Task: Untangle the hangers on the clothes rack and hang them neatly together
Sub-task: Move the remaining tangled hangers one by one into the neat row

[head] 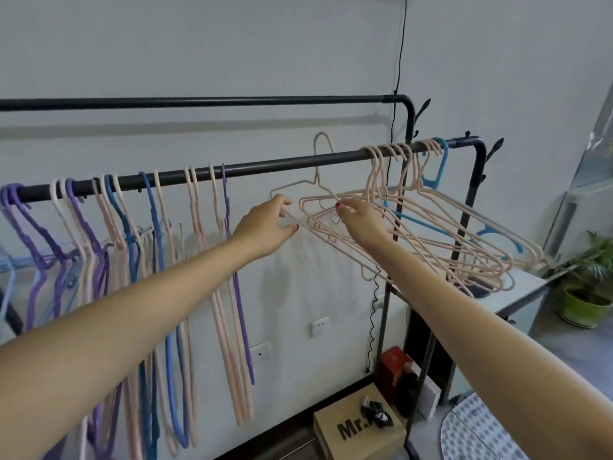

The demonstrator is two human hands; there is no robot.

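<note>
L hand (267,224) grips the end of a loose pink hanger (300,187), fingers curled round its wire just below the front rail (232,171). That hanger's hook pokes up above the rail, not caught on it, as far as can be seen. R hand (360,220) is just right of the L one, thumb & fingertips pinched on the near corner of a tangled pink bunch (431,227). Both forearms reach up from the bottom of the view.

The pink bunch hangs by its hooks near the rail's right end, bodies swung out toward the right & overlapping each other; can't tell how many. A light-blue hanger (438,167) sits among them, at the far right end of the rail.

Left of the hands along the same rail: mixed hangers (116,234), purple, blue, pink & white, hanging down edge-on, some crossing each other lower down. Nearest the L hand, a pink pair and one purple.

Behind & above the front rail runs a second black rail (199,102). Below the rail's right end, on the floor: a brown cardboard box (351,429) printed "Mr." Far right of the rail, a potted plant (587,290).
</note>
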